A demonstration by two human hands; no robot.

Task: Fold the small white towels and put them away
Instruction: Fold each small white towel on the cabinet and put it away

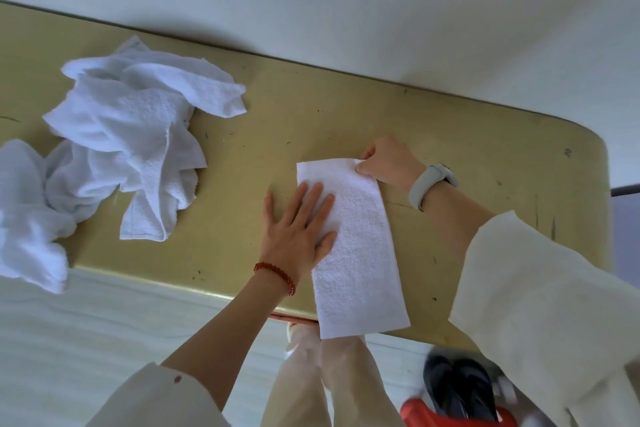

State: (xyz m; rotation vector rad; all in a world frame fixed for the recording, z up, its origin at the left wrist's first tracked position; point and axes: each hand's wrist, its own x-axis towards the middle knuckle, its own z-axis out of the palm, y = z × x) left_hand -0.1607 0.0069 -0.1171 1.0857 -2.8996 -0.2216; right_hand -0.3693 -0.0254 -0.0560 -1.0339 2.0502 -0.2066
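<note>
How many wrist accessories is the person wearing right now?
2. A red bead bracelet circles the left wrist, near the table's front edge. A pale grey wristband circles the right wrist, just behind the hand pinching the towel's far corner. Sleeves may hide more.

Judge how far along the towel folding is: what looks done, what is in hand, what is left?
Done: one towel lies as a long narrow strip, so it looks folded once. In hand: the left hand presses flat on it while the right hand pinches its far corner. Left: the crumpled pile on the table is unfolded; no finished stack shows.
</note>
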